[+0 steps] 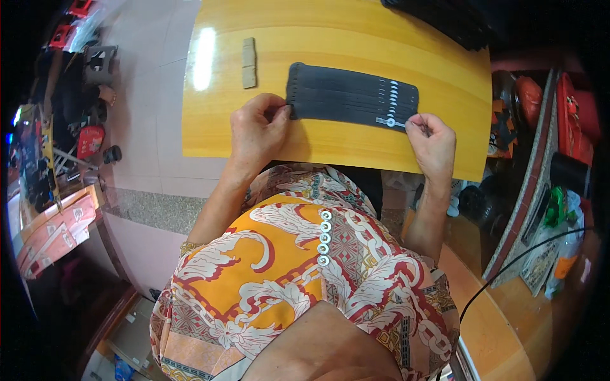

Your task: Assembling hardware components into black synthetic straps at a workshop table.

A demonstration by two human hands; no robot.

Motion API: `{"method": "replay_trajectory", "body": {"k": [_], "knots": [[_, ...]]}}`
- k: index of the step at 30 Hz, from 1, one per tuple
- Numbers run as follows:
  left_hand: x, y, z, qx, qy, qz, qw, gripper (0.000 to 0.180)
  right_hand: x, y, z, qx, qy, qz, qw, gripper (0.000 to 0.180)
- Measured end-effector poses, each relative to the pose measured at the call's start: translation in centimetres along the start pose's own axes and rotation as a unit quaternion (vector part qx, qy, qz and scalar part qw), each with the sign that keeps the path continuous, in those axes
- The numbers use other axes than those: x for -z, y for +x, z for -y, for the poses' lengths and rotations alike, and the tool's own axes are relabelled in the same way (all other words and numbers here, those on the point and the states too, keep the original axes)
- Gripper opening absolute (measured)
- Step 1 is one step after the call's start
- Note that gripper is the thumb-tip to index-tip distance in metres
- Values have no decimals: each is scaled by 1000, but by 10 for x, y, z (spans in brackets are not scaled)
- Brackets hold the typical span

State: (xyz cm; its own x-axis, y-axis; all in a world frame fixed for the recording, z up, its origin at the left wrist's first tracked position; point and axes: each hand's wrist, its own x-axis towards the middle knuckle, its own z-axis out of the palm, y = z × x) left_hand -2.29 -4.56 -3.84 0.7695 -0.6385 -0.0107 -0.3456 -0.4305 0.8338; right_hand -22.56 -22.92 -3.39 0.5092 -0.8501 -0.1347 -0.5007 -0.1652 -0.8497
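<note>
A spread stack of black cards (343, 95) lies on the yellow wood-grain tabletop (330, 32), near its front edge. The cards overlap in steps, so that each one shows a narrow strip, with a column of pale round marks toward the right end; the nearest card shows a full white circle there. The left hand (260, 127) has thumb and forefinger pinched together on the near left corner of the stack. The right hand (433, 143) pinches the near right corner between thumb and fingertips, its other fingers curled in.

Beyond the left hand, well apart from the cards, a short row of grey-beige blocks (249, 63) lies end to end. A black pile (441, 22) sits at the far right corner of the tabletop; what it is made of is too dark to tell. The person wears a patterned orange, white and red shirt (279, 247).
</note>
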Motion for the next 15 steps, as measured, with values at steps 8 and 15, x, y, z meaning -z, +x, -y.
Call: {"method": "replay_trajectory", "body": {"k": [8,15], "knots": [[1,1,-2,3,0,9,1000,8,-2,-1,5,-7,-1,-13,1000,10],[0,1,-1,4,5,7,1000,8,-6,-2,7,0,-51,-36,998,10]]}}
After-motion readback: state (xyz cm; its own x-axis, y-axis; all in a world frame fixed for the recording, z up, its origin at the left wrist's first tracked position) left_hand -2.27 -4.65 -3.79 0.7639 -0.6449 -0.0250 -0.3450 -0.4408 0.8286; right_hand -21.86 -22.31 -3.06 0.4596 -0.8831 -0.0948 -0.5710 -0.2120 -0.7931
